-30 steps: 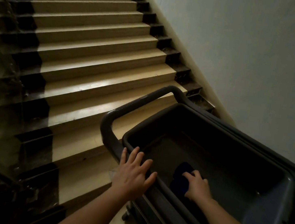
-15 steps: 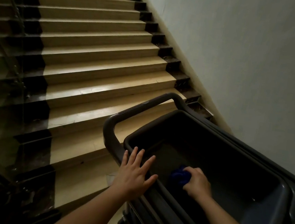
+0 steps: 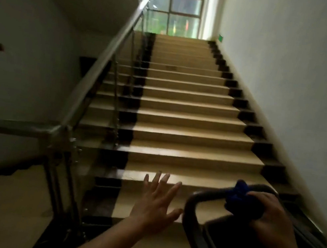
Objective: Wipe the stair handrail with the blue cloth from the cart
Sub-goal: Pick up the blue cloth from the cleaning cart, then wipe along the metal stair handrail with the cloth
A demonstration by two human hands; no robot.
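My right hand [image 3: 271, 219] grips a bunched blue cloth [image 3: 238, 197], held above the dark cart [image 3: 192, 210] at the bottom right. Beside the cart's curved handle hovers my left hand [image 3: 155, 202], fingers spread, holding nothing. The shiny metal stair handrail [image 3: 102, 60] rises on the left from a corner post up toward the window, well left of both hands.
Tan steps with black edges [image 3: 178, 130] climb ahead to a bright window [image 3: 184, 15]. Glass panels and metal posts [image 3: 117, 104] stand under the rail. A white wall [image 3: 301, 80] runs along the right. Landing floor [image 3: 10, 203] lies at the lower left.
My right hand has lifted the blue cloth out of the cart bin. My left hand has come off the cart's rim. The view has tilted up, showing the handrail and window.
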